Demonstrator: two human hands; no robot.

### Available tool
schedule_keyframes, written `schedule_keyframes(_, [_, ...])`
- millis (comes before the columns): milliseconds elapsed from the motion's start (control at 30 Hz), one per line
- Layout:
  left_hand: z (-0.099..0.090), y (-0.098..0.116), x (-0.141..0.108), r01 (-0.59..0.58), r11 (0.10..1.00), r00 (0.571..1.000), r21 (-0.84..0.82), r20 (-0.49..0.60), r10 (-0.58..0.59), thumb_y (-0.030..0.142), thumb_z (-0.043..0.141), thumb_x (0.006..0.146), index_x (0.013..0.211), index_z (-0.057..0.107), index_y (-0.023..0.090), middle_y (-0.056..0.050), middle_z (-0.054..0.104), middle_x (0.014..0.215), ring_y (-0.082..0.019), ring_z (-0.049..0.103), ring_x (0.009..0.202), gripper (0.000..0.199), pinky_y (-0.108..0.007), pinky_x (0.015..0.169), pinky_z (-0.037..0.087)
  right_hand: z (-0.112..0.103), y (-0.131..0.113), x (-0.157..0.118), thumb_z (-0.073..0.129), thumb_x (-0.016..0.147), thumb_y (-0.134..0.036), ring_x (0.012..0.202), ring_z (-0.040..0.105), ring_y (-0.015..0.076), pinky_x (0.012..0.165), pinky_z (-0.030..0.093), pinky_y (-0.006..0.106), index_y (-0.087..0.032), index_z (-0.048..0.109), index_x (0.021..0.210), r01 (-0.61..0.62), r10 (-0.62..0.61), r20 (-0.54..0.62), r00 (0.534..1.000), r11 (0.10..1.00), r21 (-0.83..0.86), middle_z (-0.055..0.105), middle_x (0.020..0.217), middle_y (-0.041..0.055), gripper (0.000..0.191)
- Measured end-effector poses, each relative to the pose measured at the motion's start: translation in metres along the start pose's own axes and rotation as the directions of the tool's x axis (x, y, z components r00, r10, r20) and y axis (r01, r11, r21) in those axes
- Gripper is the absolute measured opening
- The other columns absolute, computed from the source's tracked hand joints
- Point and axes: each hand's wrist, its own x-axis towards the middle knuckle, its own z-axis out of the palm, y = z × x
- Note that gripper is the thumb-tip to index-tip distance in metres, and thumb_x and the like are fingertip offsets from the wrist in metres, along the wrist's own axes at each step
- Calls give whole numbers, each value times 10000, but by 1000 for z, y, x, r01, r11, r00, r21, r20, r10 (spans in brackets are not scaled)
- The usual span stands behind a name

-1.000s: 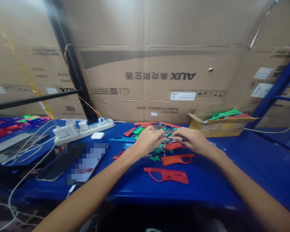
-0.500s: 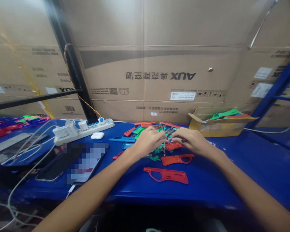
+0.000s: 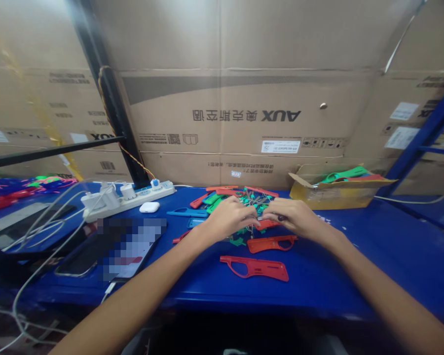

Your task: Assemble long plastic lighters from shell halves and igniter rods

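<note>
Left hand (image 3: 232,217) and right hand (image 3: 296,216), grips unclear, bend over plastic parts (image 3: 262,245) on a blue table (image 3: 325,276) before cardboard (image 3: 251,93).

Green parts (image 3: 246,201) heaped; orange shell (image 3: 262,245) flat nearby.

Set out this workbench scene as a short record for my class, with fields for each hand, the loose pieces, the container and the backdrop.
Left hand: curled over the pile of parts; grip hidden
Right hand: curled, facing the left hand; grip unclear
Front piece: red plastic piece, flat on the blue table
Behind it: orange plastic piece
Container: open carton, green piece on top
Backdrop: cardboard sheet, AUX print upside down
</note>
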Motion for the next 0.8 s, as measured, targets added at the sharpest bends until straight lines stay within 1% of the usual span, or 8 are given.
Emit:
schedule_keyframes(100, [1,0,-1,-8,1000,1000,8,5,8,462,692,973,951,739,213,21,698,660,-170,586,631,254,-313,753,435,3,0,0,420,1097,-374,788,650,185,698,444,279,-205,698,919,7,-7,0,1000,1000,-3,731,841,52,371])
schedule_keyframes(200, [0,0,-2,-8,1000,1000,18,2,8,491,662,982,964,744,212,10,692,661,-183,588,657,291,-310,731,430,5,0,0,435,1087,-318,786,649,184,695,444,282,-207,694,922,-2,2,12,1000,1000,19,737,851,51,326])
schedule_keyframes(267, [0,0,-2,-6,1000,1000,22,-1,6,508,645,985,979,748,210,3,688,660,-191,588,667,315,-307,714,424,7,1,0,443,1083,-310,774,646,182,699,449,284,-206,691,923,-3,2,12,1000,999,40,730,843,49,313])
schedule_keyframes(400, [-1,2,-1,-19,1000,1000,20,4,19,518,622,991,991,758,200,-12,690,657,-196,596,664,346,-306,699,408,7,0,0,442,1088,-339,779,656,182,703,453,282,-207,694,941,-10,9,17,1000,997,75,737,856,50,320])
schedule_keyframes(500, [-1,4,0,-65,998,997,-3,32,65,514,572,1024,967,762,201,-6,705,667,-179,608,637,370,-314,722,412,6,-1,0,442,1089,-409,735,650,178,668,422,276,-206,703,902,-49,47,37,998,997,62,737,819,49,380])
schedule_keyframes(633, [-2,8,1,-111,993,991,-35,65,113,552,465,1063,873,750,188,-8,723,698,-159,624,629,500,-321,733,414,7,-3,-1,427,1092,-425,590,545,147,587,327,263,-201,654,759,-76,73,70,995,997,28,667,676,16,462])
schedule_keyframes(733, [-4,10,2,-97,994,993,-53,64,101,637,415,1045,808,719,170,-12,704,672,-161,609,608,606,-331,715,401,7,-4,-1,421,1090,-427,537,465,138,563,281,266,-202,584,680,-70,70,49,996,997,14,600,602,-3,494])
schedule_keyframes(800, [-6,11,3,-90,993,994,-70,60,95,675,396,1029,791,708,167,-13,693,656,-163,600,603,642,-334,708,391,7,-5,0,420,1088,-420,532,454,138,563,276,269,-206,564,667,-70,69,45,997,997,15,587,592,-5,494])
